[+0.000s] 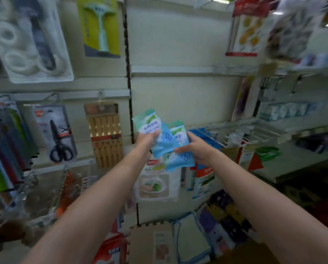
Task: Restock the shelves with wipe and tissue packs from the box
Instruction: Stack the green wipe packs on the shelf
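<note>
Both my arms reach forward at mid-frame. My left hand (146,139) grips a blue and green wipe pack (155,130), thumb pressed on its front, tilted up to the left. My right hand (194,147) holds a second, matching wipe pack (179,159) just below and behind the first; the two packs overlap. Both packs are held in front of a bare white back panel (178,96), above the lower shelf goods. The box is not clearly in view.
Hanging goods fill the left wall: scissors (59,141), a wooden rack pack (104,134), tape rolls (22,39). Wire shelf dividers (254,132) and packs sit on the right shelf. Foam mat pieces (151,242) and colourful packs (226,216) lie below.
</note>
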The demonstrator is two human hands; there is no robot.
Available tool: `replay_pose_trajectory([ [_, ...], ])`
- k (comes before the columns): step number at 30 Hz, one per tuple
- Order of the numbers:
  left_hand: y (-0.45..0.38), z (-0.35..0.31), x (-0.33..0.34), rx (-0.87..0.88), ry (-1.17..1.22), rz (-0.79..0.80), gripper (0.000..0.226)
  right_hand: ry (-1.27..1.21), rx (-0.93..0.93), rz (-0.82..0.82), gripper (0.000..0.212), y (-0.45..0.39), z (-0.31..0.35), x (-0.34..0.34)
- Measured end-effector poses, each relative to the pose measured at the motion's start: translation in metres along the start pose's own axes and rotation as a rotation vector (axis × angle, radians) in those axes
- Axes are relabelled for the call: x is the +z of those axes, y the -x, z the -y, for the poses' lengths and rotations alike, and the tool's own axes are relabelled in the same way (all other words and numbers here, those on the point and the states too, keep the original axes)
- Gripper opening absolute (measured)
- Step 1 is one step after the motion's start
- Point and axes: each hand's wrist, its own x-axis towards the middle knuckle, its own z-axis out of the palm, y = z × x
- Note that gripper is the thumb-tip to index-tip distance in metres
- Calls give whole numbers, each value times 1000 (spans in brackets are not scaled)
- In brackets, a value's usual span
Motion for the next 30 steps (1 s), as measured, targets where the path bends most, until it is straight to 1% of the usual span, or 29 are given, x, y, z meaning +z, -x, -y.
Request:
replay_pose_trajectory([
  [2, 6, -1, 28, 32, 0, 65, 31, -18, -41, -123, 49, 18, 8, -31],
  [4, 21, -2, 59, 81, -9, 103, 20, -43, -91, -292, 51, 39, 17, -60],
  [6, 33, 0, 86, 122, -84, 113, 19, -40, -131, -400, 55, 63, 28, -86],
  [8, 45, 3, 111, 139, -175, 132, 28, -67, -180, -422, 60, 88, 38, -112],
  [9, 51, 7, 124, 145, -195, 172, 29, -82, -207, -427, 63, 100, 43, -124],
  [12, 66, 22, 160, 131, -160, 331, 27, -117, -263, -451, 67, 132, 52, -154],
  [16, 86, 42, 209, 65, -95, 503, 18, -174, -283, -524, 67, 166, 58, -188],
  [18, 95, 50, 228, 41, -70, 547, 18, -186, -286, -574, 64, 183, 58, -203],
  [21, 108, 62, 257, 20, -53, 605, 36, -184, -287, -629, 59, 208, 55, -227],
  [22, 112, 66, 266, 16, -43, 615, 36, -180, -283, -642, 58, 215, 54, -235],
  [26, 121, 76, 302, -23, -47, 684, 25, -204, -278, -712, 57, 230, 49, -267],
  [30, 117, 87, 344, -35, -81, 745, 28, -247, -296, -804, 54, 235, 45, -304],
])
